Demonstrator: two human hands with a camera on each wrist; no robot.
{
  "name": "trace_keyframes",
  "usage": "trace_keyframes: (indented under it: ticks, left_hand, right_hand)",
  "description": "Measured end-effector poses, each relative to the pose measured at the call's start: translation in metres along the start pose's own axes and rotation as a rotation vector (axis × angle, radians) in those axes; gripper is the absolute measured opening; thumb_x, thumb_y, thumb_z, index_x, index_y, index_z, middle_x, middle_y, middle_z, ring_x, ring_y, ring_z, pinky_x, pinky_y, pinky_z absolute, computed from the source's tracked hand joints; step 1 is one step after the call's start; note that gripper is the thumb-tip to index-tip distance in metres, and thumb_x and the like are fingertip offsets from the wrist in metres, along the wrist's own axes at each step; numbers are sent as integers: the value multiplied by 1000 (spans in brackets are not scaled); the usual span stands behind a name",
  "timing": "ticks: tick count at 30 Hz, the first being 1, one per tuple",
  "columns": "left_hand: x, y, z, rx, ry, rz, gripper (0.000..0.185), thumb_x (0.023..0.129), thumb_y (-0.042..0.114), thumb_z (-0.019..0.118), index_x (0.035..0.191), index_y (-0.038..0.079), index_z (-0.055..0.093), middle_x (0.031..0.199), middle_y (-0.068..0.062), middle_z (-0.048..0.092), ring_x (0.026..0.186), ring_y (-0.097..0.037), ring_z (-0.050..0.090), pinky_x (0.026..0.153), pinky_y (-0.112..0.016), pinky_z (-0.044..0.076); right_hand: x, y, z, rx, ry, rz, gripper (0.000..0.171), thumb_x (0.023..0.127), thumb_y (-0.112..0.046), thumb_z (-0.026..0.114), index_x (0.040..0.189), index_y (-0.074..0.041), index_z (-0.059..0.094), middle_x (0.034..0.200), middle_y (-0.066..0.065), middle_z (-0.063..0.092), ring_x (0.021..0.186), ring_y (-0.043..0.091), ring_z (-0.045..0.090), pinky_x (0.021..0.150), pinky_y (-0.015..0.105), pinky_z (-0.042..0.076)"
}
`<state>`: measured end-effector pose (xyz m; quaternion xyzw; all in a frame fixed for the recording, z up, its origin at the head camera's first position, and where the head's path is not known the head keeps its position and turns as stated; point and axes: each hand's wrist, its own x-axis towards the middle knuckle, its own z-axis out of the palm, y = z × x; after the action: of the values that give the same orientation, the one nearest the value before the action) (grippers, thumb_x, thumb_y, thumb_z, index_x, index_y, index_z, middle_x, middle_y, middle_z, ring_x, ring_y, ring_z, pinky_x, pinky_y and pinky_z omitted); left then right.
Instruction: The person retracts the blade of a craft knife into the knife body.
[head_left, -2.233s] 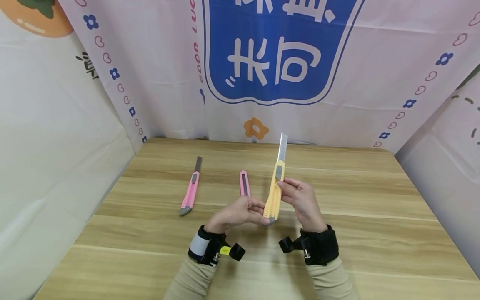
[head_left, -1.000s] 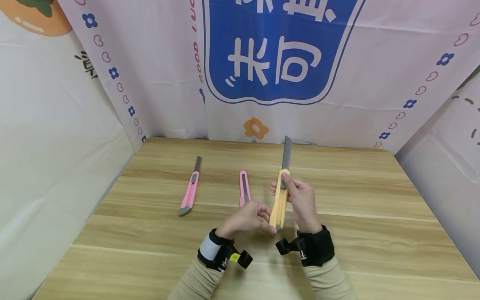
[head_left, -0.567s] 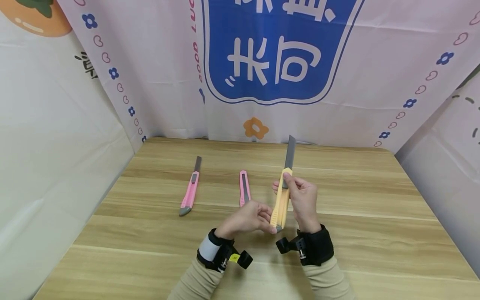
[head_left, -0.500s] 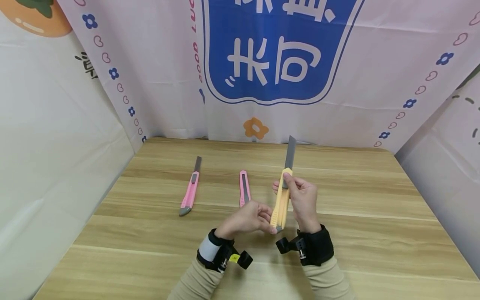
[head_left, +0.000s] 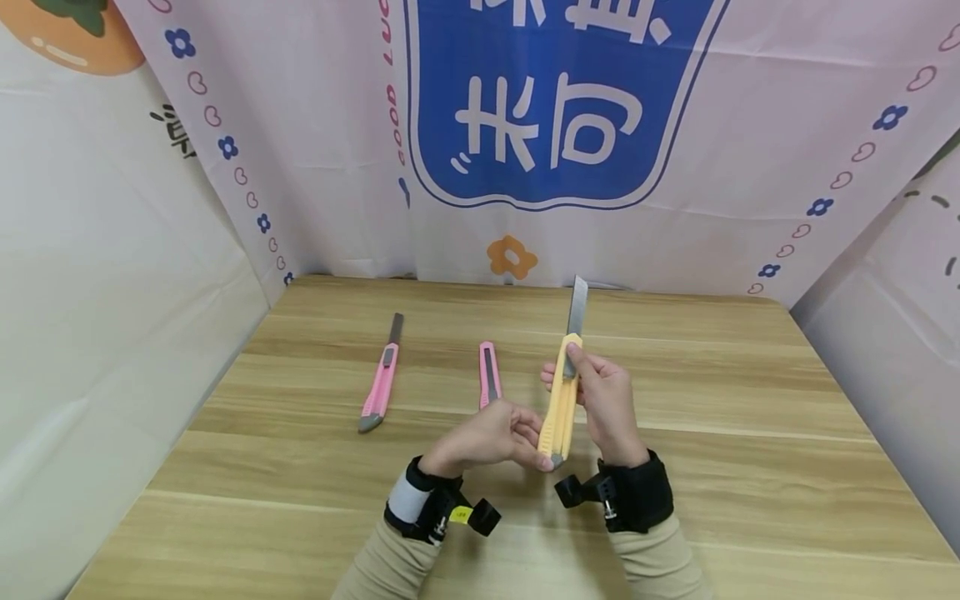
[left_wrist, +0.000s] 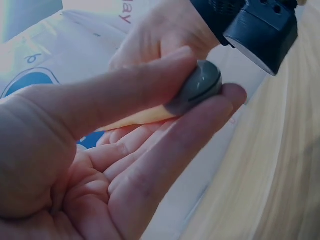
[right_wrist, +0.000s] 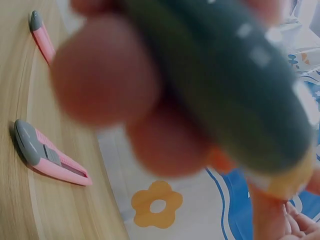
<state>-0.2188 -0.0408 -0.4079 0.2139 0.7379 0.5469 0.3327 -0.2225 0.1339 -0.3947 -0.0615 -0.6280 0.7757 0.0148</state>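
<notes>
In the head view a yellow utility knife (head_left: 557, 417) is held up over the table, its long blade (head_left: 577, 307) out and pointing away. My left hand (head_left: 495, 433) pinches its grey end cap (left_wrist: 200, 82) between thumb and a finger, as the left wrist view shows up close. Higher up, my right hand (head_left: 609, 404) grips the body, thumb on the grey slider and fingers behind. In the right wrist view the cap (right_wrist: 225, 85) and fingertips are blurred, covering much of the frame.
A pink utility knife (head_left: 380, 379) with its blade out lies on the wooden table (head_left: 300, 483) at left. Another pink knife (head_left: 489, 367), no blade showing, lies behind my left hand, which hides its near end. A printed cloth (head_left: 315, 167) hangs at the back.
From gripping the knife's side, my right hand has moved its thumb onto the slider. Both hands and the knife shifted slightly right and nearer; lately the knife tilted a little and its blade looks lighter.
</notes>
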Motion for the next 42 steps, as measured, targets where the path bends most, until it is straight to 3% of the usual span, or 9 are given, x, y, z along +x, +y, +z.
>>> trace_keyframes:
  ticks: [7, 13, 18, 21, 26, 32, 39, 42]
  left_hand:
    - [-3, 4, -1, -45, -41, -15, 28, 78, 0, 76, 104, -2, 66, 96, -20, 74, 77, -10, 71, 74, -24, 59]
    - [-1, 1, -1, -42, -44, -12, 29, 78, 0, 75, 106, -2, 66, 96, -21, 74, 76, -9, 71, 72, -22, 58]
    - [0, 0, 0, -37, -45, -13, 28, 79, -2, 75, 106, -2, 66, 97, -22, 74, 75, -7, 70, 70, -21, 58]
    - [0, 0, 0, -28, -46, -5, 29, 79, -2, 74, 106, -4, 66, 97, -23, 73, 75, -7, 70, 71, -22, 59]
    - [-1, 1, 0, -33, -33, -20, 29, 79, -1, 75, 106, -3, 66, 97, -22, 73, 76, -8, 70, 71, -22, 59]
    - [0, 2, 2, -26, -11, -1, 28, 80, -1, 74, 106, -6, 66, 97, -24, 72, 75, -7, 69, 71, -22, 59]
    - [6, -1, 4, -11, 44, -2, 27, 81, 3, 74, 107, -5, 66, 99, -22, 73, 75, -5, 67, 71, -18, 56]
    - [9, -2, 3, 7, 96, -2, 29, 82, 4, 74, 109, -5, 66, 101, -23, 73, 76, -5, 67, 72, -19, 57]
  right_hand:
    - [-1, -1, 0, 2, 18, 31, 54, 98, -36, 55, 116, 15, 58, 65, -6, 74, 65, 8, 73, 68, 28, 62]
    - [-1, -1, 0, 9, 29, -32, 46, 98, -26, 56, 113, 17, 59, 61, -6, 72, 60, 8, 72, 64, 26, 61]
    - [-1, 1, 0, 43, 49, -74, 27, 97, -23, 58, 88, 0, 69, 61, -4, 73, 58, 10, 72, 61, 27, 61]
    - [-1, 2, 0, 53, 54, -82, 24, 96, -22, 59, 78, -9, 69, 61, -3, 73, 58, 11, 72, 61, 27, 61]
    - [-1, 2, 1, 44, 41, -84, 24, 96, -19, 59, 88, 1, 69, 62, -3, 74, 61, 11, 73, 63, 29, 62]
    - [1, 2, 1, 6, 17, -44, 42, 97, -24, 58, 109, 16, 61, 66, -6, 74, 66, 9, 73, 68, 28, 62]
    - [10, 0, 4, -60, 6, 76, 50, 97, -34, 56, 118, 11, 60, 70, -6, 74, 68, 7, 73, 71, 26, 62]
    - [18, -1, 7, -64, -15, 110, 52, 97, -37, 56, 120, 9, 60, 73, -4, 75, 69, 8, 72, 73, 27, 62]
